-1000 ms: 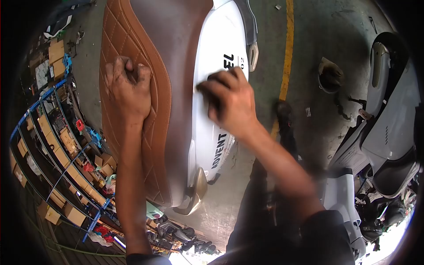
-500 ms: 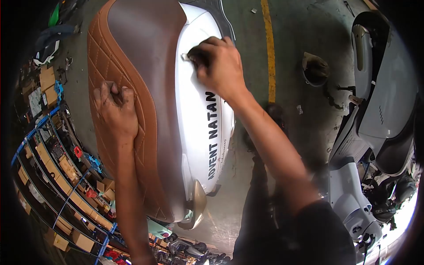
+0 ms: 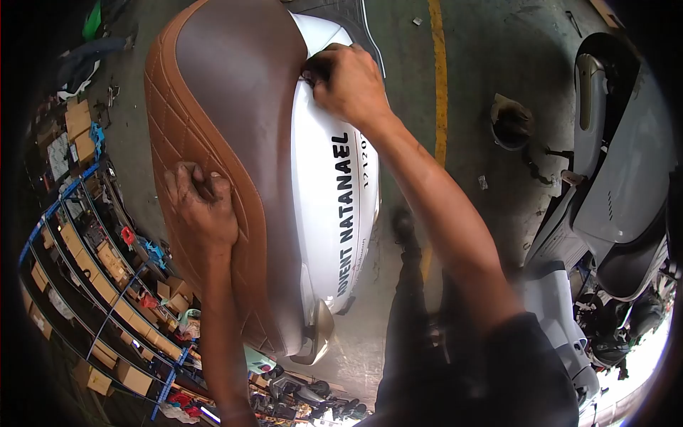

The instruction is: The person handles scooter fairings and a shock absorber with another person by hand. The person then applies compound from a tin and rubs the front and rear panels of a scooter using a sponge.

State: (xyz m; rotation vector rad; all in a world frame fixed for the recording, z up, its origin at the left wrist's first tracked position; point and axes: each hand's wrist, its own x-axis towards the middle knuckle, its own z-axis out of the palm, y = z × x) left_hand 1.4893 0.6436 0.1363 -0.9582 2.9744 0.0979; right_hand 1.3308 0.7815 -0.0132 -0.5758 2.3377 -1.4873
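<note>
A brown quilted scooter seat (image 3: 235,92) runs down the middle of the view. Beside it is the white side panel (image 3: 324,206) with black lettering. My left hand (image 3: 203,203) rests on the seat's tan quilted side, fingers curled, and whether anything is under them is hidden. At the panel's upper part, by the seat edge, my right hand (image 3: 345,82) has its fingers closed around something small and dark that I cannot make out.
A grey scooter (image 3: 622,185) stands at the right. Blue shelving (image 3: 107,313) with cardboard boxes curves along the lower left. A yellow line (image 3: 441,92) crosses the floor, with a dark round container (image 3: 511,128) beyond it.
My right hand has moved up along the white panel to the seat's edge, uncovering more lettering. My left hand still rests on the seat, and the whole view has shifted slightly.
</note>
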